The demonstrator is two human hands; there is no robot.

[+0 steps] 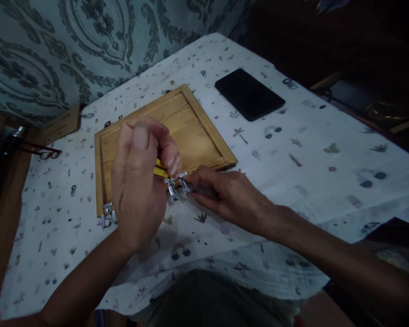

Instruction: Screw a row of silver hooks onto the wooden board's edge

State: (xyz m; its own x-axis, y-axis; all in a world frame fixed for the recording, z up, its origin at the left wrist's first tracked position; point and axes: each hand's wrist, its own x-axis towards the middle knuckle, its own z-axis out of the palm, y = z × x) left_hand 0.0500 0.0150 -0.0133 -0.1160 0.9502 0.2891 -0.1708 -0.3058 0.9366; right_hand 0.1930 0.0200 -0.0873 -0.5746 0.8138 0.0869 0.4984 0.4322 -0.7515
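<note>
A wooden panel [163, 122] with a raised frame lies flat on the cloth-covered table. My left hand [139, 177] is closed over its near edge, around what looks like a yellow and black screwdriver [161, 169]. Most of that tool is hidden behind the hand, and its tip does not show clearly. Just below its end is a silver metal clasp [172, 190] on the panel's edge. Beside it, my right hand [230, 195] pinches a second metal clasp [183, 184] between thumb and fingers. Another metal clasp [107, 215] sits at the panel's near left corner.
A black tablet [249, 94] lies on the printed tablecloth [293, 172] to the right of the panel. At the far left are a pair of glasses [49, 153] and a brown slotted board [59, 126]. A patterned wall [98, 41] borders the table's back.
</note>
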